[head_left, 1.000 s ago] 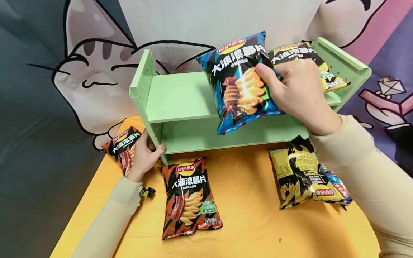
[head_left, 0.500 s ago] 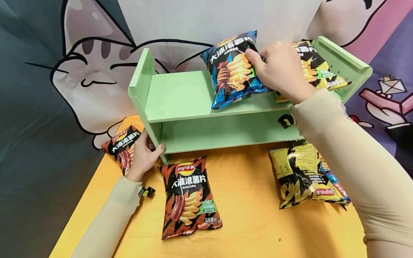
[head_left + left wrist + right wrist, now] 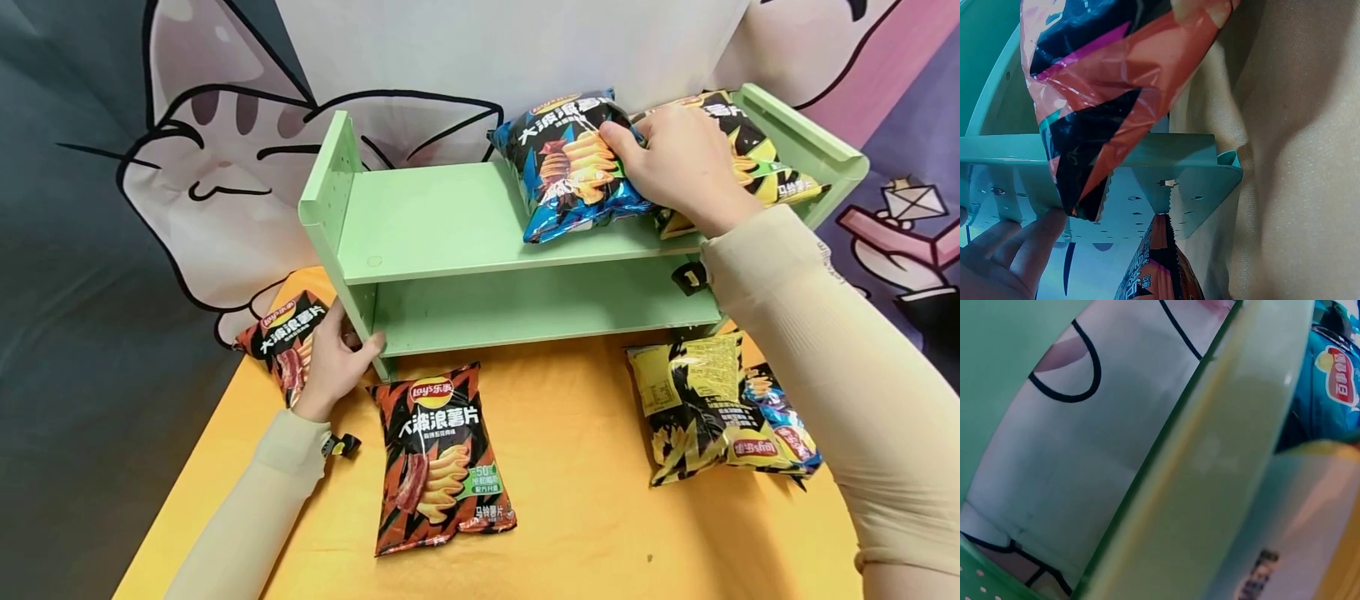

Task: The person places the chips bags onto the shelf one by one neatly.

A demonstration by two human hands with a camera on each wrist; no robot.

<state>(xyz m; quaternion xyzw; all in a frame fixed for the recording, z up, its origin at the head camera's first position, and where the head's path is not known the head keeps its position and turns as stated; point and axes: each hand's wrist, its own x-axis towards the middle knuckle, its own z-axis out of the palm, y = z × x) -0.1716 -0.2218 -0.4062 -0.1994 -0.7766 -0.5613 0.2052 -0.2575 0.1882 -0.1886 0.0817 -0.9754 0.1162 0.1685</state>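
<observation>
My right hand [image 3: 686, 171] pinches the right side of a blue potato chip bag [image 3: 558, 179], thumb on its front. That bag leans back on the upper board of a light green two-tier shelf [image 3: 427, 221], beside a black-and-yellow chip bag [image 3: 757, 171] partly hidden by the hand. My left hand [image 3: 337, 367] holds the shelf's lower left side panel, thumb at the front edge; in the left wrist view its fingers [image 3: 1041, 244] lie against the perforated panel. The right wrist view leaves the right hand out.
A red chip bag [image 3: 442, 467] lies before the shelf on the yellow tablecloth [image 3: 577, 517]; another red one [image 3: 281, 333] is left of the shelf. At front right, a face-down yellow-and-black bag [image 3: 697, 408] overlaps a blue bag [image 3: 783, 417]. A printed cloth [image 3: 480, 50] hangs behind.
My right hand has lowered the blue chip bag onto the upper board, then slid it slightly right toward the black-and-yellow bag. The left hand keeps its place on the shelf.
</observation>
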